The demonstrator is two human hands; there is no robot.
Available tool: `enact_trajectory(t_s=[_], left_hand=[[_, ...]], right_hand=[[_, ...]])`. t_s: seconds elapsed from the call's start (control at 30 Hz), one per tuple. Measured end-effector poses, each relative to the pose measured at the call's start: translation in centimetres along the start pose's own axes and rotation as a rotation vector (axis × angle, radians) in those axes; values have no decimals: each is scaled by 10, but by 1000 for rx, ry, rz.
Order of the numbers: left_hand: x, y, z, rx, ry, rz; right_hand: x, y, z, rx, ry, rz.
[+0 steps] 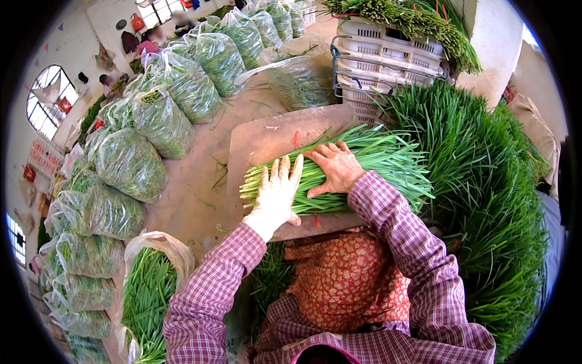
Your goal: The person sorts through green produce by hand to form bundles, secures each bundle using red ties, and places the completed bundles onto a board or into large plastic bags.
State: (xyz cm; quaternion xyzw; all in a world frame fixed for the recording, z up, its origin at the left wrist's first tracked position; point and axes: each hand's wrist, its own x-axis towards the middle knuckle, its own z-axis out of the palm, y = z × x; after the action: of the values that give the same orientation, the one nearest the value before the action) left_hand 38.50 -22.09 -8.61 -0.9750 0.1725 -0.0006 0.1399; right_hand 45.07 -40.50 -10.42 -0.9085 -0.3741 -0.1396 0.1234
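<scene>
A thick bundle of garlic chives (388, 158) lies across a brown board (257, 142), its pale cut stems to the left and its green leaf tips to the right. My left hand (276, 195), in a whitish glove, rests spread on the stem end. Further right and a little higher, my right hand (337, 168) lies bare on the bundle, fingers apart. Neither hand is closed round the chives. A red tie (295, 139) shows above the bundle, and a red end (317, 222) sticks out below it.
A big heap of loose chives (479, 200) stands close on the right. Stacked white crates (388, 57) carry more bundles behind the board. Filled plastic bags (130, 164) line the left, with an open bag of greens (148, 291) nearest me. People sit at the far left.
</scene>
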Motion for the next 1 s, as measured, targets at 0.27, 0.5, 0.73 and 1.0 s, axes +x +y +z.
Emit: enact_trajectory(t_s=[0.27, 0.5, 0.73, 1.0], left_hand=[[21, -16, 8, -161, 16, -33], [22, -21, 0, -231, -44, -43], [25, -19, 0, -252, -15, -30], [21, -19, -17, -322, -158, -39]], right_hand=[[-26, -14, -43, 96, 199, -55], [-75, -36, -10, 266, -20, -112], [-67, -46, 12, 271, -31, -225], [-37, -55, -6, 227, 232, -75]])
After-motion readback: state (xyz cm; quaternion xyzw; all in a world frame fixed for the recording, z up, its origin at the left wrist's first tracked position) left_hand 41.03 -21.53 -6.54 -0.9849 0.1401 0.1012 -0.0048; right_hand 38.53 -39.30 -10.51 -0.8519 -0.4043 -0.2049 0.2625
